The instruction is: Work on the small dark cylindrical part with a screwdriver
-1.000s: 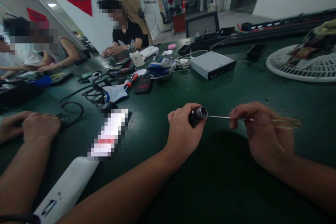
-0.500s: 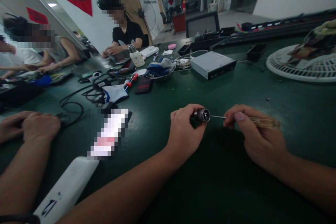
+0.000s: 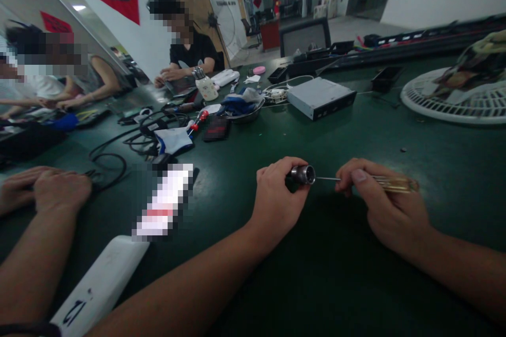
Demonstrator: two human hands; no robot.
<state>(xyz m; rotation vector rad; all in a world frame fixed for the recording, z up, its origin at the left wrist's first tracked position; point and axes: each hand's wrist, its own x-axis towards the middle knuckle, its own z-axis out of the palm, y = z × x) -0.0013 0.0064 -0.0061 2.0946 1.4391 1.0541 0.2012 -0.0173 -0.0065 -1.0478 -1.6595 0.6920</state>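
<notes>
My left hand (image 3: 279,205) is wrapped round a small dark metal cylinder (image 3: 303,174), its open round end facing right and toward me. What lies inside that opening is too dark to make out. To the right, my right hand (image 3: 391,210) grips a screwdriver (image 3: 395,184) by its clear amber handle. The thin shaft points left, and its tip meets the rim of the cylinder's open end; whether it goes inside I cannot tell. Both hands are just above the green tabletop (image 3: 336,274).
At left rest another person's hands (image 3: 61,189), beside a blurred-out phone (image 3: 164,202) and a white elongated case (image 3: 103,279). Farther back are a grey disc drive (image 3: 320,96), a bowl with blue cloth (image 3: 243,102), black cables (image 3: 118,155) and a white fan grille (image 3: 446,97).
The cylinder has turned slightly in my left hand and its open end has shifted a little left. The screwdriver has moved slightly left and its handle has rolled.
</notes>
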